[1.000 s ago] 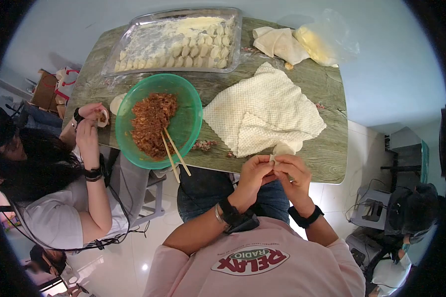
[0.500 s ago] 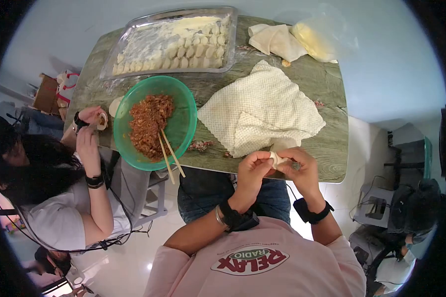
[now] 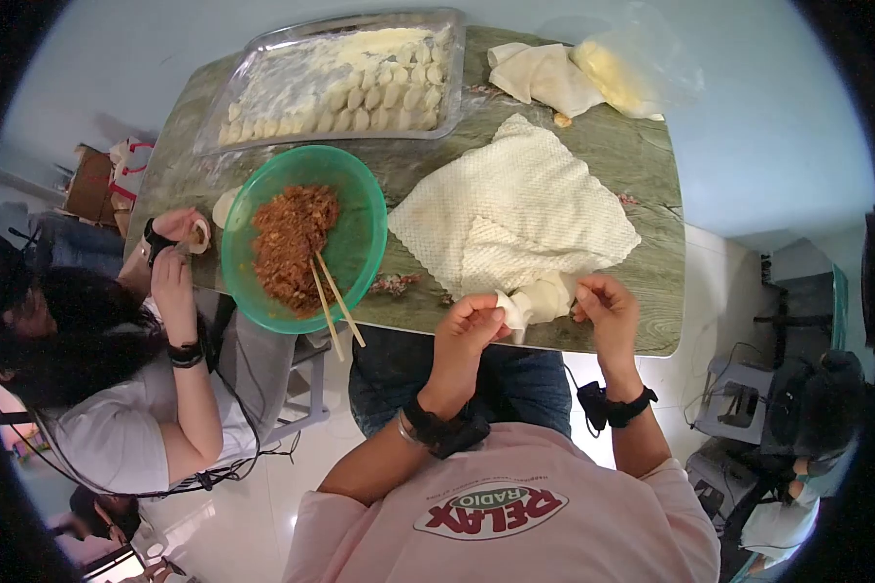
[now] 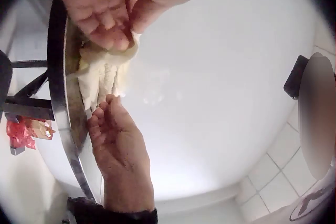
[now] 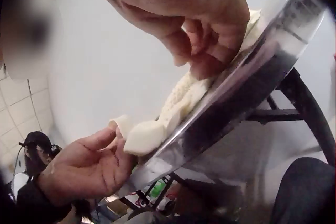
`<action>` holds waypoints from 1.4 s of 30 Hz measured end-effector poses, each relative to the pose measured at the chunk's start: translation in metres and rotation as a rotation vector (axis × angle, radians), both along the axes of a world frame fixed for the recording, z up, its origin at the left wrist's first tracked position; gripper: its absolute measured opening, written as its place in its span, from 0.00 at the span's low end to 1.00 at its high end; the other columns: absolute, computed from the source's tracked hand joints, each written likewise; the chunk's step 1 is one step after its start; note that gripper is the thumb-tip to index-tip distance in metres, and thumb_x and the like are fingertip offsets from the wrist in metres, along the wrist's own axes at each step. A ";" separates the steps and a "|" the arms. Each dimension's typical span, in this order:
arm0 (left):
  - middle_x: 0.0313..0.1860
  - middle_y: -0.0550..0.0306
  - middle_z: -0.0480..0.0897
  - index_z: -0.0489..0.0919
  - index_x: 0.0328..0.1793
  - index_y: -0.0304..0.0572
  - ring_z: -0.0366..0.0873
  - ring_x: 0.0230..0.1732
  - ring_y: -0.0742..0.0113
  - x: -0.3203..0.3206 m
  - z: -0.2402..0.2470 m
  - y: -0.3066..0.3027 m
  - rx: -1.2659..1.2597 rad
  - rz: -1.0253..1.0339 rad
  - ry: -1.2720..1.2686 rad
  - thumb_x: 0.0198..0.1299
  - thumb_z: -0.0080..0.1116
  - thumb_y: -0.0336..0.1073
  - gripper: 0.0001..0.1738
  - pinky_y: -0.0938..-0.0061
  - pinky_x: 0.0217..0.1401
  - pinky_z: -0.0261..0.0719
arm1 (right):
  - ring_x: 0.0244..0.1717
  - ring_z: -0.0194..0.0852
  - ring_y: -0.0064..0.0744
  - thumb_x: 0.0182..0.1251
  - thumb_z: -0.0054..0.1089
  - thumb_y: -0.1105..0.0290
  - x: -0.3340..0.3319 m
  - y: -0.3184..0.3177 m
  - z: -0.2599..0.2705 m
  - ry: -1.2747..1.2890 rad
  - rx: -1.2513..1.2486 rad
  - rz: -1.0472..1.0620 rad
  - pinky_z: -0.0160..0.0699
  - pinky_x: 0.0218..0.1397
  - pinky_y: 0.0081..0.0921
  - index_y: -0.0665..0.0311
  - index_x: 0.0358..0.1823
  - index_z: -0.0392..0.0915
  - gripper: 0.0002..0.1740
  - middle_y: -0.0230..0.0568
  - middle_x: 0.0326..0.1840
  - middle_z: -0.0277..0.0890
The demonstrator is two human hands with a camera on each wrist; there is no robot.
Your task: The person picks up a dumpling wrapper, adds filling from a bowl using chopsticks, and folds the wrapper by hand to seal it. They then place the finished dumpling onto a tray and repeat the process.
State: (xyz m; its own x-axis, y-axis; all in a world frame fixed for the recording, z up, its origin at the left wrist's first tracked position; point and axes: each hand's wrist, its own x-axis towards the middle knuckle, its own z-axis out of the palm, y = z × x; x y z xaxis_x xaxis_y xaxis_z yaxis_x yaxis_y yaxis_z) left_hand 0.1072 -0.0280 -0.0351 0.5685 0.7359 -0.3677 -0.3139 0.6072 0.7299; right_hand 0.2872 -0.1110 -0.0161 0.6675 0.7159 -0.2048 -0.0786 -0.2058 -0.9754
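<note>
My left hand point(image 3: 465, 335) pinches a thin white dumpling wrapper point(image 3: 512, 313) between thumb and fingertips, near the table's front edge. Beside it, more pale wrappers point(image 3: 547, 294) stick out from under the edge of a cream waffle-weave cloth point(image 3: 525, 219). To the right is my right hand point(image 3: 612, 313), with curled fingers and its fingertips right at the cloth's edge. In the right wrist view, the right hand point(image 5: 210, 29) covers part of the cloth, and I cannot tell whether it pinches it. Farther off there, the left hand point(image 5: 89, 169) holds the wrapper point(image 5: 123, 125) up.
A green bowl point(image 3: 365, 238) of meat filling stands left of the cloth, with chopsticks point(image 3: 335, 296) leaning over its rim. Behind it lies a metal tray point(image 3: 331, 141) of floured dumplings. Another person point(image 3: 126, 408) at the left holds a filled wrapper. A bag point(image 3: 627, 78) sits back right.
My hands have moved apart: the left has shifted slightly left with a wrapper, the right has gone right to the cloth's edge. More of the wrappers beside the cloth shows.
</note>
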 end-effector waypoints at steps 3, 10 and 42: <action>0.39 0.58 0.80 0.75 0.47 0.39 0.79 0.39 0.72 0.000 0.002 0.003 -0.012 -0.021 -0.007 0.62 0.54 0.29 0.08 0.77 0.44 0.79 | 0.29 0.71 0.19 0.59 0.62 0.75 -0.007 0.002 -0.001 -0.128 -0.042 0.096 0.71 0.30 0.17 0.69 0.41 0.77 0.10 0.32 0.31 0.75; 0.39 0.59 0.80 0.76 0.47 0.39 0.78 0.39 0.73 -0.003 0.005 0.003 0.006 -0.026 -0.002 0.61 0.55 0.29 0.08 0.78 0.45 0.79 | 0.40 0.74 0.39 0.53 0.63 0.74 -0.030 0.016 0.018 -0.585 -0.066 0.387 0.74 0.39 0.27 0.60 0.45 0.78 0.16 0.42 0.42 0.73; 0.60 0.45 0.71 0.69 0.56 0.39 0.67 0.64 0.53 -0.054 0.017 0.018 -0.215 -0.014 -0.412 0.57 0.53 0.41 0.22 0.57 0.69 0.60 | 0.27 0.72 0.28 0.51 0.63 0.79 -0.015 0.039 0.043 -0.630 -0.099 0.223 0.68 0.28 0.21 0.65 0.36 0.77 0.10 0.38 0.31 0.74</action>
State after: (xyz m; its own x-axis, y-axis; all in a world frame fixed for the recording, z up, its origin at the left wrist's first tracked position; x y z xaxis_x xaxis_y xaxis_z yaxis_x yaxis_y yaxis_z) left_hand 0.0527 -0.0101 -0.0185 0.7090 0.6585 -0.2525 -0.5418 0.7378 0.4027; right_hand 0.2725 -0.0723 0.0273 0.5190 0.8485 0.1037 0.5540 -0.2414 -0.7968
